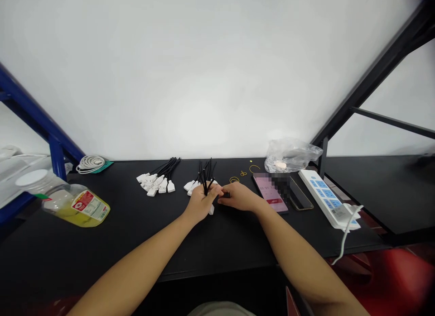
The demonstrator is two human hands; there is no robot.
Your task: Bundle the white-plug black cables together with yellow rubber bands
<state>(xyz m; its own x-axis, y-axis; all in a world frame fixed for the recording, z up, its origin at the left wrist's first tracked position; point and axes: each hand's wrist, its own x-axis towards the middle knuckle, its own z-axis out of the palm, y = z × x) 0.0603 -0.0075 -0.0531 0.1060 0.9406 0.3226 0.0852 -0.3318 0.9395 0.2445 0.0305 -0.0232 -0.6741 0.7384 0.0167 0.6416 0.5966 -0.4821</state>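
Observation:
My left hand (200,203) is closed round a small bundle of short black cables (205,184), their cut ends pointing up. Below the fingers a white connector (211,210) pokes out. Close against it, my right hand (240,196) has its fingertips pinched together at the bundle's right side; what they hold, if anything, is hidden. Just behind the left hand lie more cables with white connectors (190,186), partly covered. Further left spreads a larger pile of white-ended cables (158,184). Yellow rubber bands (234,179) lie beyond my right hand.
At right are a phone showing a timer (272,196), a second phone (301,193), a white power strip (326,198) and a clear plastic bag (292,153). At left stand a jug of yellow liquid (78,205) and a coiled white cable (91,164). Metal frame posts flank the black table (136,225).

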